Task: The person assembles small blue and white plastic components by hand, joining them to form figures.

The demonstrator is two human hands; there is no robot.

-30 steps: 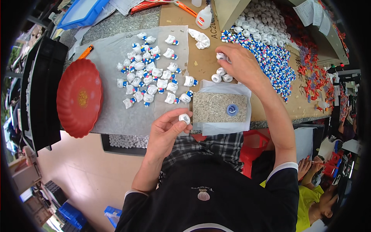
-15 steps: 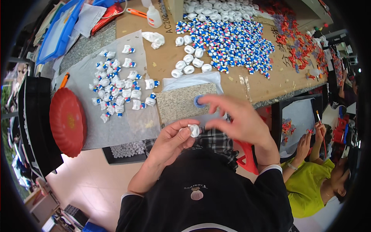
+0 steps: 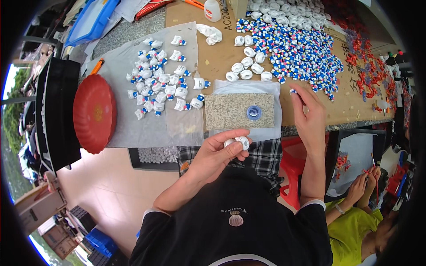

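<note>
My left hand [image 3: 220, 153] is closed around a hollow white figurine head [image 3: 242, 142], its round opening turned outward, in front of the granite slab [image 3: 226, 111]. Between the fingertips of my right hand [image 3: 311, 119], raised to the right of the slab, is a small blue-and-white figurine body [image 3: 293, 91]. Just beyond it spreads a heap of similar blue-and-white bodies [image 3: 301, 53]. Loose white heads [image 3: 246, 71] lie beside that heap. A round blue dish [image 3: 254, 112] rests on the slab. Joined white-and-blue figurines [image 3: 164, 80] cover pale paper [image 3: 126, 128] at the left.
At the left stands a red fluted dish [image 3: 94, 115], an orange cutter [image 3: 97, 66] behind it. A white bottle [image 3: 212, 11] and crumpled white tissue [image 3: 208, 34] are farther back. Red pieces [image 3: 364, 53] lie far right. Nearby, a person in yellow-green [image 3: 355, 226] holds a brush.
My right hand has gone from above the blue dish to the edge of the heap and now pinches a body. The whole view has shifted; my left hand still holds the white head.
</note>
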